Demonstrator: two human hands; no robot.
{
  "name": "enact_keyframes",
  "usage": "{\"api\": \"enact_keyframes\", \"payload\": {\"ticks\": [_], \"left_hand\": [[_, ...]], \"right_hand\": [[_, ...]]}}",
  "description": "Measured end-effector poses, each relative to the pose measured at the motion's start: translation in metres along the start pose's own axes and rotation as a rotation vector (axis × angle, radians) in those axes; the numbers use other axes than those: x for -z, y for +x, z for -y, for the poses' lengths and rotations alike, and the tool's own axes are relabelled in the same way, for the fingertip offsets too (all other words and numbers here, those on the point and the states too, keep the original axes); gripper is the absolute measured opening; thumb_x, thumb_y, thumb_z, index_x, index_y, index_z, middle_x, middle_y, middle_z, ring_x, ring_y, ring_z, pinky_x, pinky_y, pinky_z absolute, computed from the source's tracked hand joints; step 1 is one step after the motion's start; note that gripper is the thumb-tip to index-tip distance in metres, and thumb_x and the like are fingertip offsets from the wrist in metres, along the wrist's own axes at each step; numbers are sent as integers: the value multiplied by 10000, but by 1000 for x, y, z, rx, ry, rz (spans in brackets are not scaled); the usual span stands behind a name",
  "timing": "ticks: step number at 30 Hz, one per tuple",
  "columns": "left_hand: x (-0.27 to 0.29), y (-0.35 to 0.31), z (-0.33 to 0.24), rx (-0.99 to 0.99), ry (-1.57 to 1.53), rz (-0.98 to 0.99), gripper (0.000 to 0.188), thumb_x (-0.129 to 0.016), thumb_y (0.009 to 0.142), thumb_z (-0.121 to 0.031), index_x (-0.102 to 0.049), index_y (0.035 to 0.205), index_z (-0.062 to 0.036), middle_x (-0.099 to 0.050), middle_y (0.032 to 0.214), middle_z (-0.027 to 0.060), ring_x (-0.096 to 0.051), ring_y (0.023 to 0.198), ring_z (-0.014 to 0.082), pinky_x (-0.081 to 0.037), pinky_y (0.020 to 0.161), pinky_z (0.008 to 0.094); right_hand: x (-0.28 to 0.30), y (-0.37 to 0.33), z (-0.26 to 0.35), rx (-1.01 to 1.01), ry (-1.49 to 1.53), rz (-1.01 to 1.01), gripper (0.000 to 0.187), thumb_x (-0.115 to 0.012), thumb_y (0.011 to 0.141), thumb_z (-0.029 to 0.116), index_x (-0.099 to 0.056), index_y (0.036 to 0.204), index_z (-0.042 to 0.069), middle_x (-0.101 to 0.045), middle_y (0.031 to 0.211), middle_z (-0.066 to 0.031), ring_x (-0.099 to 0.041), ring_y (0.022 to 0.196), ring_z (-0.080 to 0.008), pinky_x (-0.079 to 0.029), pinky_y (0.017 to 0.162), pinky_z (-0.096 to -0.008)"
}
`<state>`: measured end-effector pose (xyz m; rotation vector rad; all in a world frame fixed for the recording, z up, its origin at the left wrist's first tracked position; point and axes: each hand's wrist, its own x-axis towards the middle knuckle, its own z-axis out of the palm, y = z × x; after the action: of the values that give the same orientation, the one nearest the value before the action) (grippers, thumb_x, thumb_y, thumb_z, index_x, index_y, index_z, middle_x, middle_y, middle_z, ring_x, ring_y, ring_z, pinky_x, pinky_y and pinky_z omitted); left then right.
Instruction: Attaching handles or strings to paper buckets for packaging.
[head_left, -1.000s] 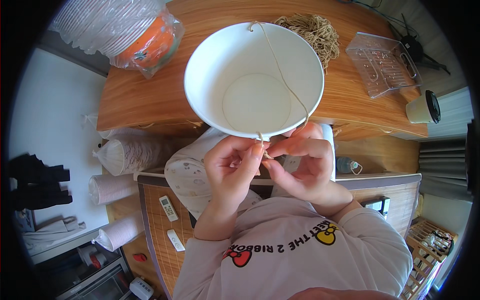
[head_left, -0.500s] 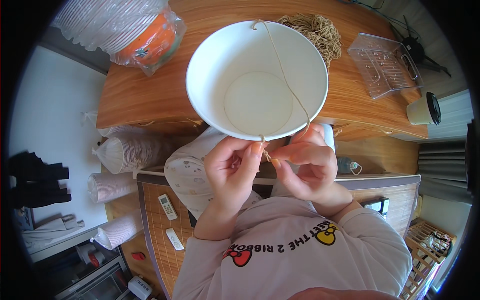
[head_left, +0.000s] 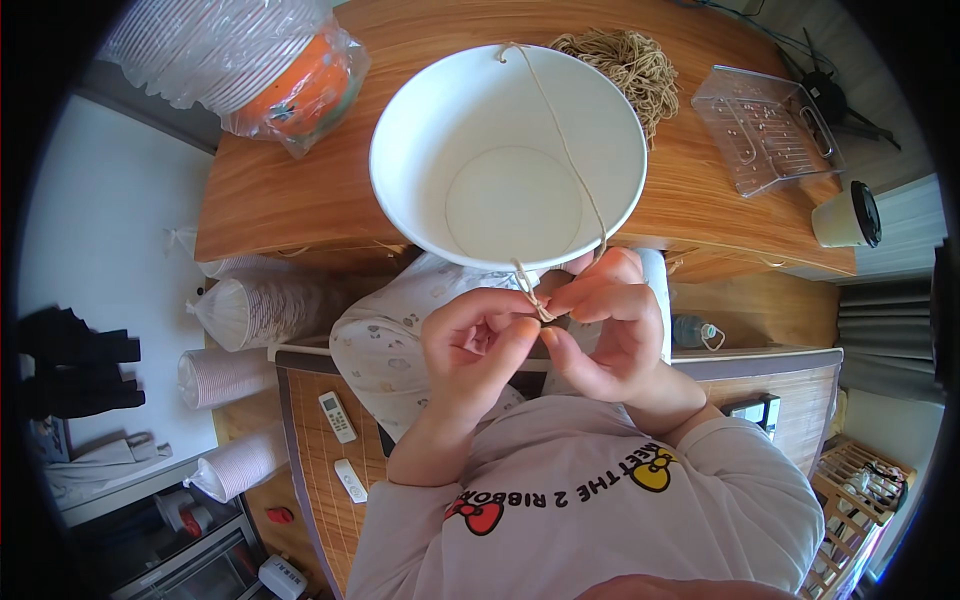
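Observation:
A white paper bucket (head_left: 512,205) stands at the near edge of the table, its mouth tilted toward me. A thin tan cord (head_left: 560,130) is tied at its far rim, crosses the opening and comes over the near right rim. At the near rim the cord passes through the wall and forms a small loop with a knot. My left hand (head_left: 478,345) pinches this cord between thumb and fingertips, just below the rim. Close against it, my right hand (head_left: 608,325) pinches the cord's other side at the knot. The cord's end is hidden between the fingers.
Behind the bucket lies a tangled heap of tan cords (head_left: 630,80). Bagged, stacked orange buckets (head_left: 290,85) stand at the back left. A clear plastic tray (head_left: 765,130) and a lidded cup (head_left: 848,217) are on the right. Stacks of wrapped buckets (head_left: 260,310) sit on the floor at left.
Both hands have drawn the knot slightly toward me, away from the rim, and the cord loop now shows longer. The bucket has shifted a little left.

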<state>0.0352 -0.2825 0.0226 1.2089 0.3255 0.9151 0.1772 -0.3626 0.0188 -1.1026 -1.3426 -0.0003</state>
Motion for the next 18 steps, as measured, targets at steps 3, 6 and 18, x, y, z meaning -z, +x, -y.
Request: {"api": "enact_keyframes", "payload": {"ticks": [3,6,18], "left_hand": [[-4,1,0,-9,61,-7,115,-720,860,4,-680,961,41,-599,707,-26,-444,598,-1,-315,534,171],[-6,3,2,3,63,1,107,-723,865,-4,-683,954,38,-600,704,-26,-447,599,-1,-312,531,169],[-1,7,0,153,-323,-90,118,-681,902,-34,-698,1003,24,-731,935,110,-477,548,19,-346,477,181]], "right_hand": [[-1,-1,-3,32,-41,-7,351,-770,721,14,-571,994,107,-707,928,8,-553,761,-173,-361,765,-336],[-1,-2,-4,46,-60,-16,362,-776,703,3,-592,994,112,-703,919,19,-548,752,-166,-355,760,-335],[8,-5,-3,82,-92,62,382,-797,644,-12,-647,955,149,-702,869,59,-538,733,-161,-343,757,-335]]}}
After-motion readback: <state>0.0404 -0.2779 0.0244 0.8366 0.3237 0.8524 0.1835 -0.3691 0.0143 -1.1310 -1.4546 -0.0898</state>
